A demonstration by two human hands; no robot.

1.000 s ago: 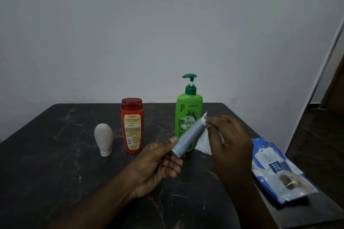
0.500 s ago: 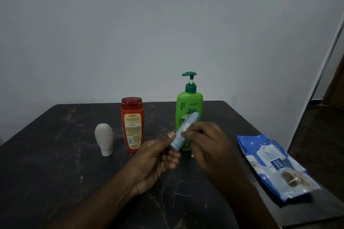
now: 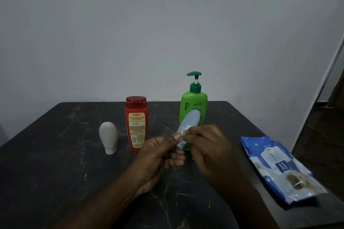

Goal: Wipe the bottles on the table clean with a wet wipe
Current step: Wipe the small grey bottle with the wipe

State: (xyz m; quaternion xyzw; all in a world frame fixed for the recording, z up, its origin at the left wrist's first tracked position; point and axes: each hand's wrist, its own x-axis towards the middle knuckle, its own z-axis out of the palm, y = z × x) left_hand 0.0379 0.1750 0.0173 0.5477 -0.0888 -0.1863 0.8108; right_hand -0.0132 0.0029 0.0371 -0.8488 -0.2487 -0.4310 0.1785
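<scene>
I count four containers in all: one red bottle [image 3: 136,124], one green pump bottle [image 3: 193,102] and one white bottle [image 3: 108,136] stood on its cap make three on the single dark table [image 3: 55,154], plus one pale blue tube [image 3: 189,120] off the surface. One wet wipe [image 3: 184,132], of which I see only a scrap of white, and one blue pack of wipes [image 3: 279,167]. Two hands logged, one left hand [image 3: 160,158] and one right hand [image 3: 208,147].
</scene>
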